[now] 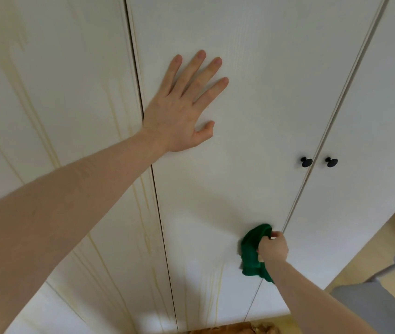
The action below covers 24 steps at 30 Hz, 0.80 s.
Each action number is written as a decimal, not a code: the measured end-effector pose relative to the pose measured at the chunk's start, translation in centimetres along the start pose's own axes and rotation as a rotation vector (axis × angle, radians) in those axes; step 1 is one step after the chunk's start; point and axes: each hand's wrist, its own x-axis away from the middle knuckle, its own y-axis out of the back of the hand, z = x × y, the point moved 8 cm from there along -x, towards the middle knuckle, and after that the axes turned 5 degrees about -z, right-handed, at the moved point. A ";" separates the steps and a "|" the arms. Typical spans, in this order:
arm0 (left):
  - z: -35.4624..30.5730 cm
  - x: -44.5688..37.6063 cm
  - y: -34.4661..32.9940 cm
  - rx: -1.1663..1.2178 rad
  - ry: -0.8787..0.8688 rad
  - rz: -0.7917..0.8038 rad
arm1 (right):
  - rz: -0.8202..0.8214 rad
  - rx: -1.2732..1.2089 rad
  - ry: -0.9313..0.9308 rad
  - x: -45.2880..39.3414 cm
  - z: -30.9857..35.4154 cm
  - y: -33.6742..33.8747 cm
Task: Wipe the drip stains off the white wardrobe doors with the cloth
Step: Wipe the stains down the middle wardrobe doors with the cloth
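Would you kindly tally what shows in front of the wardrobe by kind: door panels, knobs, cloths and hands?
Door panels: 3, namely left door, middle door, right door
Black knobs: 2, namely left knob, right knob
Green cloth: 1
Hands: 2, namely left hand, right hand
Total: 8

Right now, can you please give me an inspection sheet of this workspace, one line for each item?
Surface: white wardrobe doors, closed; yellowish drip stains on the left door and low on the middle one.
Job's things: green cloth, bunched, pressed against the middle door.
Clutter: nothing seen.
Grippers: left hand flat on the middle door, fingers spread; right hand grips the cloth.
Cables: nothing seen.
Surroundings: two black knobs, wooden floor, grey object at right.
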 end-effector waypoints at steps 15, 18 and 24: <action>-4.9 1.9 2.4 0.290 -0.046 -0.076 | 0.423 -0.420 0.194 12.1 7.9 -4.1; -7.2 3.7 1.4 0.352 -0.063 -0.030 | 0.513 -0.443 0.203 13.7 8.9 -6.6; -8.3 7.3 -1.2 0.389 -0.015 0.040 | 0.546 -0.385 0.205 13.7 7.1 -9.5</action>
